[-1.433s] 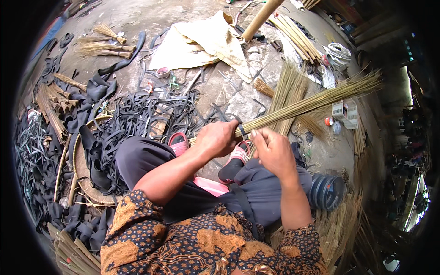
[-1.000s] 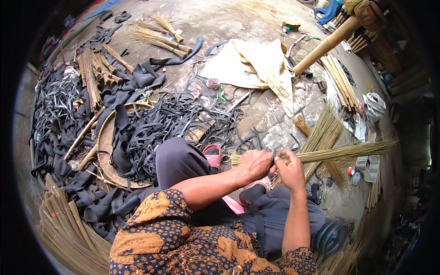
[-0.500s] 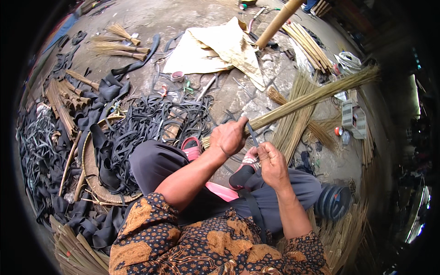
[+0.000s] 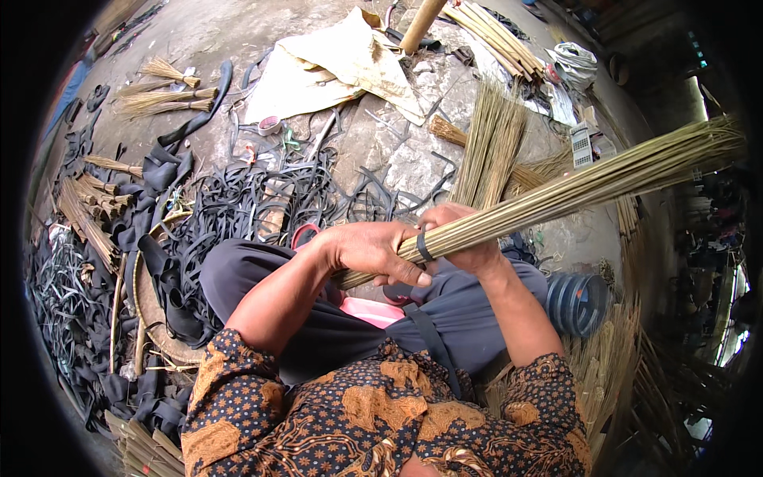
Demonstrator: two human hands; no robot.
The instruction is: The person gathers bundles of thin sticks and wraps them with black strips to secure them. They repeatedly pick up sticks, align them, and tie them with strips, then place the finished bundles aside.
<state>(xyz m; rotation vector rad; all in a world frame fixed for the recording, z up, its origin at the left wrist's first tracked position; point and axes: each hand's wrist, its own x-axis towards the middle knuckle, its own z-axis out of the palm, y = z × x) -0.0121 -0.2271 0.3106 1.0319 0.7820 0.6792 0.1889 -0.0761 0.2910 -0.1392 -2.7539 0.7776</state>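
A long bundle of thin palm-rib sticks slants across my lap, its loose tips toward the upper right. My left hand is closed around it near the thick end, thumb pointing right. A black rubber strip rings the bundle just past my left fingers. On the far side of the bundle, my right hand is bent in close to the strip, its knuckles beside my left hand. The bundle covers most of my right fingers, so whatever they pinch is hidden.
Tangled black rubber strips spread at the left, near a round woven tray. More stick bundles lie ahead, beyond my knees. A pale cloth and bamboo poles lie farther off. At my right knee is a dark ribbed roll.
The bundle has come nearer and its thick end is lower. The strip, stretched between my hands before, now circles the bundle. My right hand has moved up behind it, and the view has shifted right.
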